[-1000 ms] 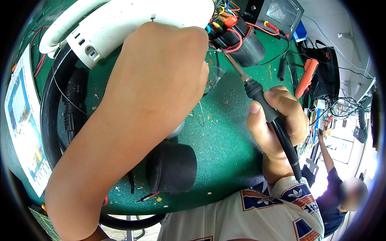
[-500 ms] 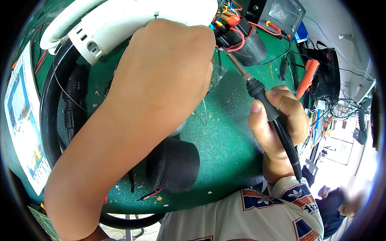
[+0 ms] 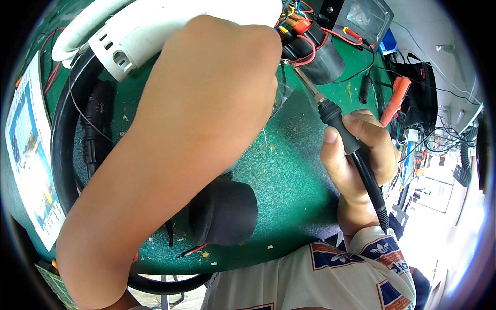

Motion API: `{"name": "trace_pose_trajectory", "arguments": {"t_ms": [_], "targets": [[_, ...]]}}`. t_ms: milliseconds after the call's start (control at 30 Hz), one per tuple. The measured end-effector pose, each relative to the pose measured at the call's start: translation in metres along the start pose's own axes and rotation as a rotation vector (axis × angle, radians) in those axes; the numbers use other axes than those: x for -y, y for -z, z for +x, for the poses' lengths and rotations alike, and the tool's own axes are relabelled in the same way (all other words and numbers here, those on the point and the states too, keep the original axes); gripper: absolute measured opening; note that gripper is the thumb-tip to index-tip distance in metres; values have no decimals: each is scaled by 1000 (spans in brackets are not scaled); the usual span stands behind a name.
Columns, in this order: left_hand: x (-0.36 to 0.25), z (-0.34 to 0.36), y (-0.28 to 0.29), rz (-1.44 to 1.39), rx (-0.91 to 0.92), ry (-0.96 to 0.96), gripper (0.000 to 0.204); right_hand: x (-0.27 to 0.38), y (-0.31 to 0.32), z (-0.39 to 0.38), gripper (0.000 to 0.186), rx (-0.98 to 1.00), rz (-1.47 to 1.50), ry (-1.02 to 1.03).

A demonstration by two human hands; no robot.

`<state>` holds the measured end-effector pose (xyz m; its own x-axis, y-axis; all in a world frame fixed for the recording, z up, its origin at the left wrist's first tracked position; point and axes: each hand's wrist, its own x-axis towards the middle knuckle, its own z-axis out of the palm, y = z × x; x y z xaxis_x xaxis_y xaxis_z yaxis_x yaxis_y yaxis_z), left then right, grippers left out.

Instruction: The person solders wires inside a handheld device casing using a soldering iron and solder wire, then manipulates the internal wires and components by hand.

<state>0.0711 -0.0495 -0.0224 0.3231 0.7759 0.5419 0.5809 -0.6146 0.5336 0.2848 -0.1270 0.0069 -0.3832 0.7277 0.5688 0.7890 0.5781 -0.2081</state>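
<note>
My right hand (image 3: pixel 361 150) is closed around the dark handle of a soldering iron (image 3: pixel 336 116). The iron slants up to the left, and its tip meets the bare end of a red wire (image 3: pixel 308 61) beside a black cylindrical part (image 3: pixel 325 64). My left hand (image 3: pixel 219 67) reaches across to the same spot, its back toward me and its fingers curled in under it. What it grips is hidden. Past its edge show a bit of clear plastic (image 3: pixel 283 95) and a thin hanging wire (image 3: pixel 265 142). A white curved housing (image 3: pixel 150 28) lies behind that hand.
A black cylindrical cup (image 3: pixel 225 212) stands on the green mat (image 3: pixel 294 206) below my left forearm. A thick black hoop (image 3: pixel 61 134) and a printed sheet (image 3: pixel 33 165) lie at left. At right are a red-orange handled tool (image 3: pixel 396 101) and a screened device (image 3: pixel 364 20).
My left hand has shifted slightly up and right. The soldering iron has hardly moved, its tip still at the red wire. A blurred person in the right background is mostly out of sight now.
</note>
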Motion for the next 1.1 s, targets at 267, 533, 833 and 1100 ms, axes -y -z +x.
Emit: {"name": "trace_pose_trajectory", "arguments": {"t_ms": [267,533,833,1100], "targets": [[0,1,6,0,23,25,9,0,-3,-1,25,-62,60,-55],[-1,4,6,11,14,17,9,-6,-4,-2,28,-122,125,41],[0,1,18,5,23,41,9,-8,7,-6,33,-129,223,111],[0,4,26,-98,254,-17,4,-14,26,-22,37,-175,291,13]]}}
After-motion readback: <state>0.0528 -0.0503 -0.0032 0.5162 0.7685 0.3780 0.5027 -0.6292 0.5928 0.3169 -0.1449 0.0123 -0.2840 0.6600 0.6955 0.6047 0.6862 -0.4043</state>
